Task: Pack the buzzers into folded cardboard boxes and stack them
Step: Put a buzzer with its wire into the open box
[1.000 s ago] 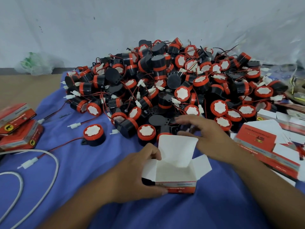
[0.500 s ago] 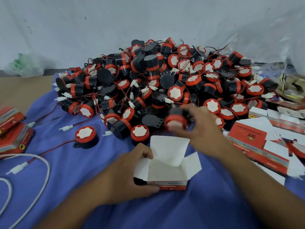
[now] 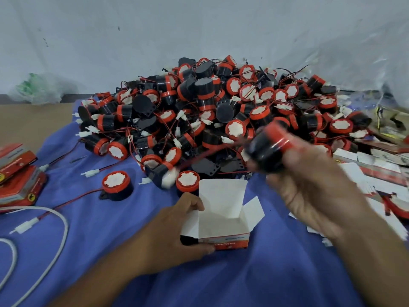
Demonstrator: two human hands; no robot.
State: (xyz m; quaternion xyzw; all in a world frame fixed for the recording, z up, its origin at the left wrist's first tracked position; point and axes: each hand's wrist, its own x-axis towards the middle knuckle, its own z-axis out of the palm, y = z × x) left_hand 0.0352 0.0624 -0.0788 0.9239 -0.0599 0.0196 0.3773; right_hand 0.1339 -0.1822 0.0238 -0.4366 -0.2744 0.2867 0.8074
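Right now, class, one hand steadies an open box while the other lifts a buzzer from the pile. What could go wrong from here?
1. The red lead trailing from the lifted buzzer runs back toward the pile; it may snag and drag neighbours off.
2. The open box has its flaps sticking up; the buzzer could catch and bend one going in.
3. The right hand holds the buzzer only at the fingertips, so its grip may slip. The left hand must keep the box steady.

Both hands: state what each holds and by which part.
Right hand grips a buzzer by its black body. Left hand holds the open cardboard box by its left side.
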